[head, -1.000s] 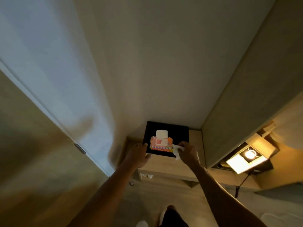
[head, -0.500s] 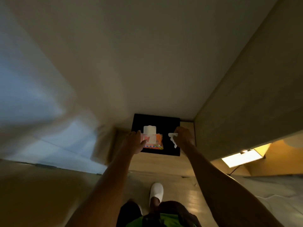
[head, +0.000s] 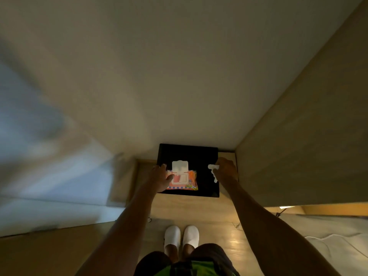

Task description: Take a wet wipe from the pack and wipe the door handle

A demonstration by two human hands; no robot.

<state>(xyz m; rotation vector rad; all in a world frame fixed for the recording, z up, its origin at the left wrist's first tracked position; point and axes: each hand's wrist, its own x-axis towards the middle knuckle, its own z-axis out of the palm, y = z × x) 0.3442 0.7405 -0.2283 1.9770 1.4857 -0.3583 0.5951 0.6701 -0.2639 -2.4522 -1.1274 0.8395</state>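
Obs., dim room, person standing at a low light-wood shelf [head: 191, 206] in a corner.

Right hand [head: 226, 170]: fingers curled together, pinching a crumpled white wet wipe [head: 214, 172]. The wipe hangs from the fingertips on the thumb side of the hand, a thin twisted strip trailing down toward the wrist. It is clear of the pack, well apart from it, over the right part of a flat black square panel [head: 205, 156] lying on the shelf.

Left hand [head: 160, 178]: palm down, fingers loosely spread, not closed round anything. Fingertips and thumb rest on the left edge of the orange and pink soft plastic wipe pack [head: 184, 180], which lies flat on the black panel just right of this hand. The pack's white hinged lid [head: 180, 166] stands flipped up on the side away from the person; the white-framed opening below it is exposed. Whether another wipe protrudes from it, cannot tell.

Both bare forearms reach forward from the person's body. Below the hands, on the wooden floor: two white slippers [head: 181, 236] side by side on the person's feet. Dark shorts [head: 209, 253] and a green garment [head: 199, 269] show at the bottom edge.

Door handle: not in sight from here; left side of the scene is motion-blurred.
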